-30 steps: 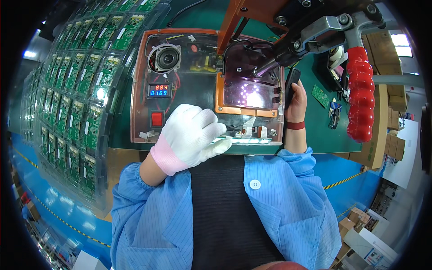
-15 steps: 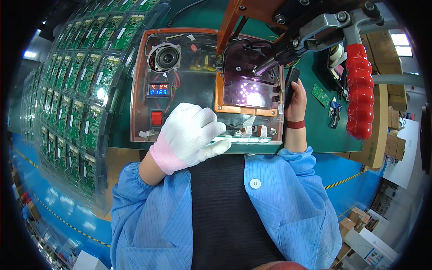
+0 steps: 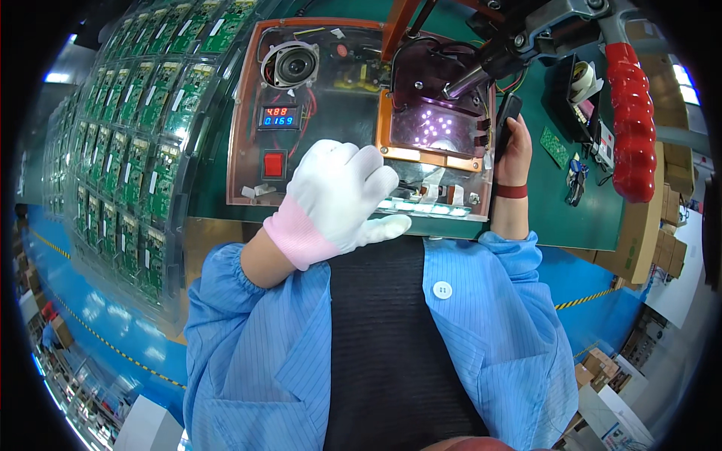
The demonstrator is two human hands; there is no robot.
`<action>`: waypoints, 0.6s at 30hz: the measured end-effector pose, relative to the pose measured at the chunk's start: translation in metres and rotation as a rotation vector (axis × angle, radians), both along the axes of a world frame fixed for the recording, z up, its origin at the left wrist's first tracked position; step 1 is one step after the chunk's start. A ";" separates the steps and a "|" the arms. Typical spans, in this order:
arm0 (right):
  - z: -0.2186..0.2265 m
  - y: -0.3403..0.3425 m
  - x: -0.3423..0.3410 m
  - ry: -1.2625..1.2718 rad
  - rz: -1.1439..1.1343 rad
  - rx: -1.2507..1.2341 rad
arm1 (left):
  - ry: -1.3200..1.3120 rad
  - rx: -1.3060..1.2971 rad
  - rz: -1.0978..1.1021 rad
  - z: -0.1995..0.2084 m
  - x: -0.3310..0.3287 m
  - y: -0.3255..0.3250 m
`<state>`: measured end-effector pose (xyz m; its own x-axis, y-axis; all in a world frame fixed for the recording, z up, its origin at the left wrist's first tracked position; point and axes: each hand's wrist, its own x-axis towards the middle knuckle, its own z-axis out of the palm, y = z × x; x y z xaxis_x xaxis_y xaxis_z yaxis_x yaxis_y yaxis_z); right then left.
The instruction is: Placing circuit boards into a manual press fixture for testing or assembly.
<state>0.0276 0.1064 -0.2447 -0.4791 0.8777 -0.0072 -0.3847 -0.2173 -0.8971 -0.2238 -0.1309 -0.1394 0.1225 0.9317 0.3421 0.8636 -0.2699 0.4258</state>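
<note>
At the near edge of the test fixture point(image 3: 301, 113), the gloved left hand point(image 3: 338, 197) sits where it did a second ago, fingers loosely curled over the pale strip point(image 3: 425, 207) lying along the front rail; grip not discernible. Bare right hand point(image 3: 514, 146) has barely shifted, closed on a dark handset-like device point(image 3: 505, 120) beside the violet-lit window point(image 3: 436, 124). Little has changed: work appears mid-check. Red lever handle point(image 3: 628, 120) overhangs the right side; racks of green circuit boards point(image 3: 128, 143) crowd the left.
</note>
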 end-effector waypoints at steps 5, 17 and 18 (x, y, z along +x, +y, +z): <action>-0.002 0.002 0.002 0.055 -0.053 -0.050 | 0.053 -0.019 0.061 0.006 0.008 0.000; -0.012 0.013 -0.002 0.160 -0.136 -0.096 | -0.028 0.066 0.073 0.006 0.004 -0.005; -0.013 0.015 -0.001 0.160 -0.137 -0.092 | -0.028 0.070 0.072 0.008 0.002 -0.007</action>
